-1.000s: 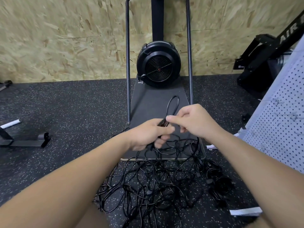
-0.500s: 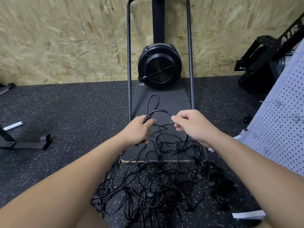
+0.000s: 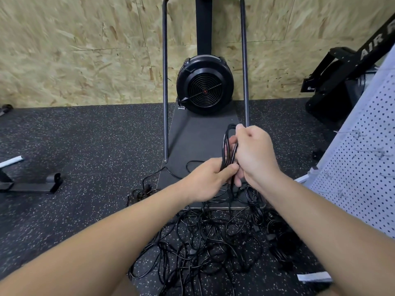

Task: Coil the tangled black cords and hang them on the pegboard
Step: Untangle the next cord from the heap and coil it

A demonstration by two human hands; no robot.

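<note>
Speckled black rubber floor (image 3: 85,146) runs up to a chipboard wall (image 3: 74,50), and I am looking down over both forearms at a heap of tangled black cords (image 3: 205,238) spread on that floor and over the near edge of a dark platform (image 3: 198,135) that belongs to a fan-wheel machine (image 3: 204,86).

My left hand (image 3: 208,180) is curled round the lower end of a small coil (image 3: 229,146) of cord, fingers wrapped and thumb across the strands. My right hand (image 3: 255,154) is closed in a loose fist over the upper end of the same coil, pinching the top loop near the knuckles. Both hands have hold of it; neither is free.

As far as I can judge, the job has barely begun. One coil is being formed, only a few turns thick, and strands trail from it down into the heap. The bulk of the cords lies loose on the floor, with a denser knot (image 3: 282,242) on the right. A white pegboard (image 3: 359,167) leans at the right edge; I see thin hooks on it but no cord hung there. Finishing this coil, hanging it, and working through the rest all remain.

Held above the platform, the coil is a narrow elongated loop. Its long axis runs nearly upright in my view, tilted slightly rightward at the top, closed end pointing away from me towards the machine.
</note>
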